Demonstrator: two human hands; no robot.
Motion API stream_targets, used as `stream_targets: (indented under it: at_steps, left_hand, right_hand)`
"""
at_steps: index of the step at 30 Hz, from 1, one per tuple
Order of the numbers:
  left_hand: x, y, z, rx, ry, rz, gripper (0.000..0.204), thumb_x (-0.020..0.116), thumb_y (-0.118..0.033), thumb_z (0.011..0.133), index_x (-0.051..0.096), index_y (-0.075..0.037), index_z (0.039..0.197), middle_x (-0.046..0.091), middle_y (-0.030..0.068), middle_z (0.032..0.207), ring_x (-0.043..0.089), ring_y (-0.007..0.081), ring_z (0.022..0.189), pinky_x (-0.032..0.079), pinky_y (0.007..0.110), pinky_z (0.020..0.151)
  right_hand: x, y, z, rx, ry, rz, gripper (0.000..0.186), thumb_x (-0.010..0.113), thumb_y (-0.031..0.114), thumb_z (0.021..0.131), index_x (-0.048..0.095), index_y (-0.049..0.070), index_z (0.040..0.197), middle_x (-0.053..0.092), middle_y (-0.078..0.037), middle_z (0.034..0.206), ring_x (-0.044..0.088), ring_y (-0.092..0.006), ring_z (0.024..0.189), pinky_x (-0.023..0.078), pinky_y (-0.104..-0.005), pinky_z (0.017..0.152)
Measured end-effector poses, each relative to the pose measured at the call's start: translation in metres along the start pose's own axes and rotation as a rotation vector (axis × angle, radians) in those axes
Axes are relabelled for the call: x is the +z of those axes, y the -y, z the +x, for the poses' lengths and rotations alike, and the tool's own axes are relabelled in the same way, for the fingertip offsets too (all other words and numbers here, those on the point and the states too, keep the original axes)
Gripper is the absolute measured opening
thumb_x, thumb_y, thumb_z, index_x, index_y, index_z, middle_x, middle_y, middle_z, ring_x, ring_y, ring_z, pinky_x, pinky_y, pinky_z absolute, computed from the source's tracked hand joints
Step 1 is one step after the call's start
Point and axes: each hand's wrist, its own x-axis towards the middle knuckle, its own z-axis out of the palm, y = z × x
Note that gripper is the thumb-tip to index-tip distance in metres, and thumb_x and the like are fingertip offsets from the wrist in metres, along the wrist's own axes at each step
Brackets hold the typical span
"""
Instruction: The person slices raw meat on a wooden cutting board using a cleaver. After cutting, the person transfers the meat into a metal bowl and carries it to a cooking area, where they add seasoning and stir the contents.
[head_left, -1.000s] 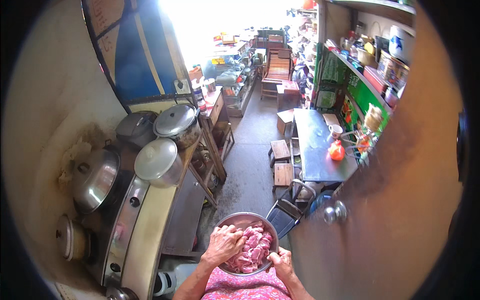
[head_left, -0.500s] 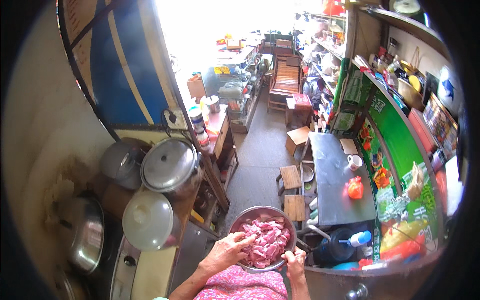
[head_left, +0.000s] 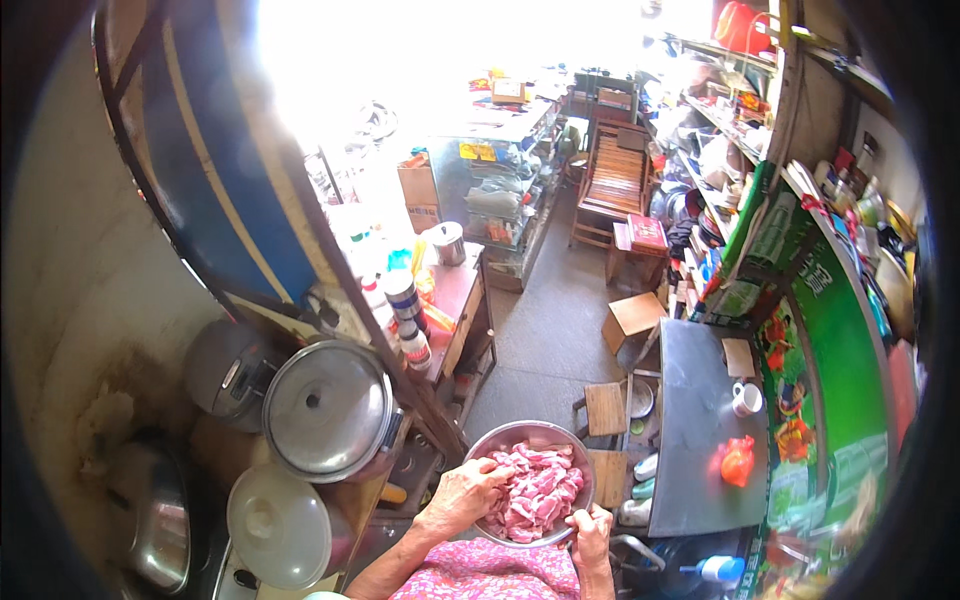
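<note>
Your left hand [head_left: 466,496] slants inward, palm down, its bent fingers touching the pink meat [head_left: 541,494] (whether they pinch any, I can't tell). The meat lies under and right of those fingers, in the metal bowl [head_left: 527,432]; your right hand [head_left: 592,530], curled, pinches its rim between thumb and fingers.

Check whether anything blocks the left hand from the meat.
Nothing visible does: the left hand reaches over the metal bowl to the meat. The right hand holds the rim at lower right, out of the way.
</note>
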Motion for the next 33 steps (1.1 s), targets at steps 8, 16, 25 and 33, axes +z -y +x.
stream_targets:
  at_steps: [8,16,25,33]
  left_hand:
    - [-0.008,0.002,0.15,-0.033,-0.103,-0.052,0.032,0.067,-0.018,0.074,0.062,-0.009,0.104,0.058,0.0133,0.103,0.058,0.0307,0.093,0.049,0.038,0.079]
    - [0.02,0.028,0.285,0.064,-0.092,0.03,0.048,0.071,-0.023,0.067,0.057,-0.009,0.11,0.052,0.0134,0.107,0.054,0.0312,0.097,0.045,0.041,0.083]
    - [0.029,0.128,0.416,0.053,-0.167,-0.047,0.041,0.071,-0.023,0.071,0.059,-0.01,0.108,0.056,0.0133,0.104,0.056,0.0309,0.095,0.048,0.04,0.08]
    - [-0.022,0.208,0.528,0.184,-0.144,-0.121,0.044,0.069,-0.022,0.073,0.057,-0.011,0.114,0.052,0.0123,0.107,0.053,0.0278,0.094,0.047,0.039,0.081]
  right_hand:
    - [0.017,0.091,0.154,0.05,0.147,-0.082,0.012,0.048,0.004,0.068,0.057,-0.003,0.069,0.055,-0.006,0.058,0.048,-0.0136,0.038,0.041,-0.0265,0.034]
    - [0.016,0.144,0.295,-0.033,0.185,-0.154,0.012,0.047,0.002,0.066,0.057,-0.004,0.071,0.057,-0.007,0.06,0.051,-0.0147,0.038,0.042,-0.0263,0.032]
    - [0.063,0.161,0.443,0.072,0.13,-0.096,0.014,0.047,0.003,0.068,0.057,-0.006,0.073,0.058,-0.009,0.058,0.053,-0.017,0.037,0.043,-0.0268,0.031]
    - [0.135,0.198,0.576,0.02,0.071,-0.122,0.009,0.046,0.005,0.068,0.053,-0.002,0.066,0.053,-0.007,0.053,0.05,-0.0174,0.034,0.042,-0.0281,0.03]
